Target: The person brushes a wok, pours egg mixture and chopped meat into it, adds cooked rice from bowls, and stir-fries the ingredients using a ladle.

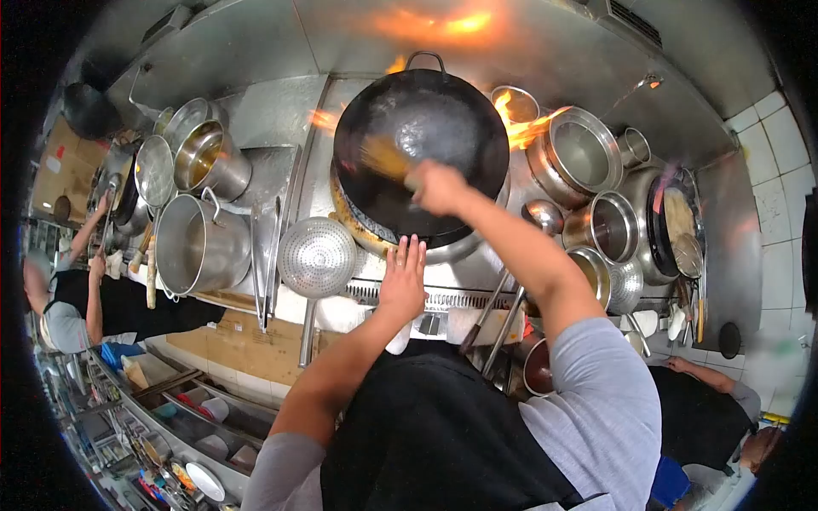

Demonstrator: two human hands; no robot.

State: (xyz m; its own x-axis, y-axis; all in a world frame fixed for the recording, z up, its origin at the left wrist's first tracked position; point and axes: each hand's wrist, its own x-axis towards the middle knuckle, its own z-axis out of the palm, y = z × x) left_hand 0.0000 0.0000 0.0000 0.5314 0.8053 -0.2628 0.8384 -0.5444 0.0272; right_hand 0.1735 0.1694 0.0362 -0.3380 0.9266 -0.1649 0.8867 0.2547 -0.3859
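A large black wok point(426, 200) sits on the stove burner, its loop handle at the far side. Flames point(520, 123) lick out around its far edges. My right hand point(439, 187) is closed around a straw-coloured wok brush point(388, 158), blurred by motion, over the wok's surface. My left hand point(404, 281) lies at the near rim of the wok with its fingers stretched out and nothing gripped. Whether its fingertips press on the rim I cannot tell. Left of that hand lies a perforated skimmer point(317, 255), handle toward me.
Tongs point(274, 264) and a tall steel pot point(203, 245) stand on the left. Ladles point(544, 216) and several steel pots point(586, 152) crowd the right side. Other people work at the far left point(72, 311) and lower right point(707, 417).
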